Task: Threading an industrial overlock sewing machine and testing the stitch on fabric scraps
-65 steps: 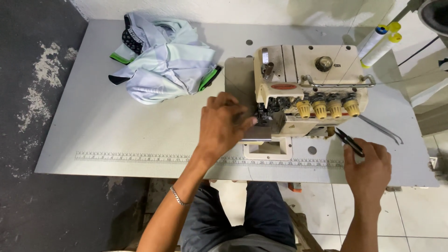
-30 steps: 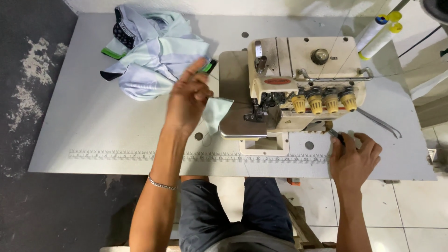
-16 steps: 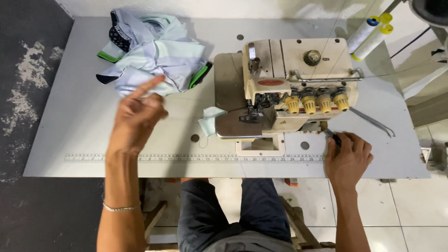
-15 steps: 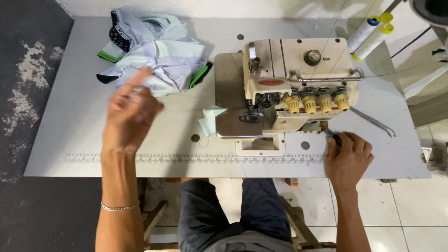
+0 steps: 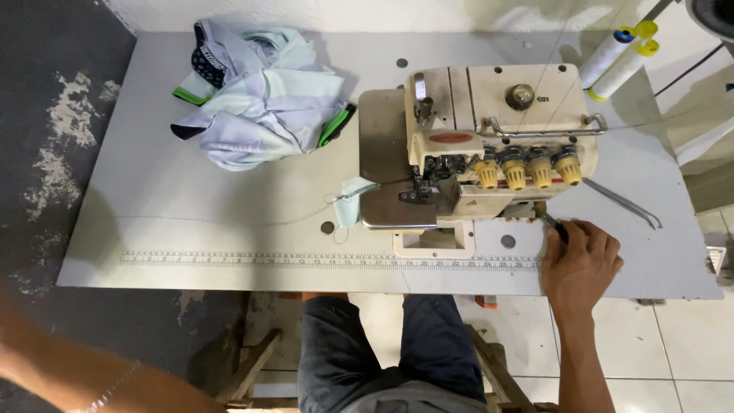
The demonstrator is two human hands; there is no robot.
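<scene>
Heap of pale garments (image 5: 256, 95) (green trim), two thread cones (image 5: 615, 55), grey table (image 5: 191, 229), tiled floor (image 5: 673, 359)

A long pale grey table (image 5: 191, 229) carried everything, with a printed ruler strip (image 5: 306, 260) running along its near edge. At the far left lay a crumpled heap of light blue and white garments (image 5: 260, 95) with green trim. A cream overlock sewing machine (image 5: 489, 145) stood right of the middle, and a small pale green scrap of fabric (image 5: 353, 200) lay against the left edge of its plate, trailing thread. Two white thread cones (image 5: 612, 57) stood at the far right corner. A thin metal rod (image 5: 623, 203) lay to the right of the machine.
</scene>
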